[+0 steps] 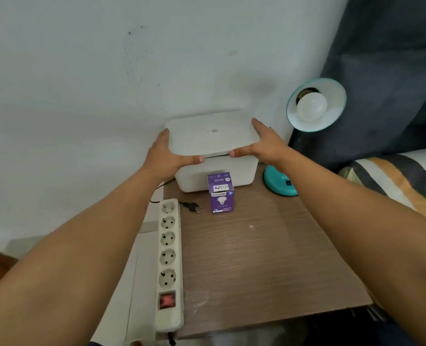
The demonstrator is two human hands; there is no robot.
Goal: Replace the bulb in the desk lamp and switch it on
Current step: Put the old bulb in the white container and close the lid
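Note:
A teal desk lamp stands at the right of the wooden table [269, 258], its shade [331, 96] tipped toward me with a white bulb [311, 107] screwed in. Its round base [279, 183] carries a small switch. A purple bulb box [222, 193] stands upright in front of a white storage box [217, 176]. My left hand [167, 156] and my right hand [261, 143] grip the two sides of the white lid [212, 136], which sits slightly raised at the front. The lamp's black plug [190, 207] lies loose on the table, unplugged.
A white power strip [169, 260] with several sockets and a red switch runs along the table's left edge. A white wall stands behind. A dark padded headboard [394, 71] and striped bedding [401, 181] are at the right.

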